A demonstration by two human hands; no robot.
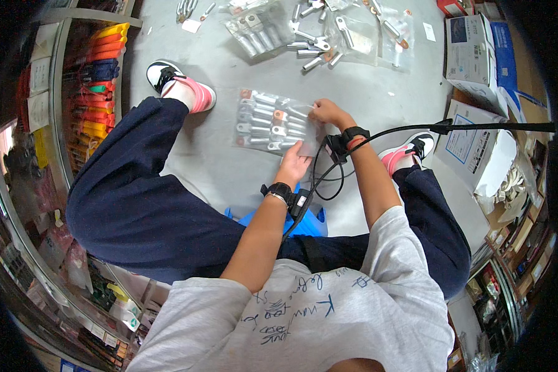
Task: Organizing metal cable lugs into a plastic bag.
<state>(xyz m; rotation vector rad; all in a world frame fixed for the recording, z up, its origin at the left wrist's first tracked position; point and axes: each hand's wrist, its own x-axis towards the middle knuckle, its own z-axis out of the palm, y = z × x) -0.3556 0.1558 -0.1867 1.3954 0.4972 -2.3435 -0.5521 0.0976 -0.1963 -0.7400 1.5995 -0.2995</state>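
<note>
A clear plastic bag (pixel 255 147) of cable lugs lies flat before me, its near right corner between my hands. Inside it the silver-coloured cable lugs (pixel 262 114) and a few copper-coloured ones lie in rough rows. My right hand (pixel 329 113) pinches the bag's right edge with curled fingers. At the near edge, my left hand (pixel 296 163) holds the plastic near its lower right part, palm partly upward. Some of the left fingers are hidden by the bag or blurred.
Loose cable lugs (pixel 312 46) and another filled bag (pixel 259 30) lie on the grey floor (pixel 204 144) ahead. Cardboard boxes (pixel 469 60) stand at right; a shelf with coloured sleeves (pixel 104 95) is at left. A black cable (pixel 390 131) crosses my right wrist. A blue stool (pixel 309 223) is under me.
</note>
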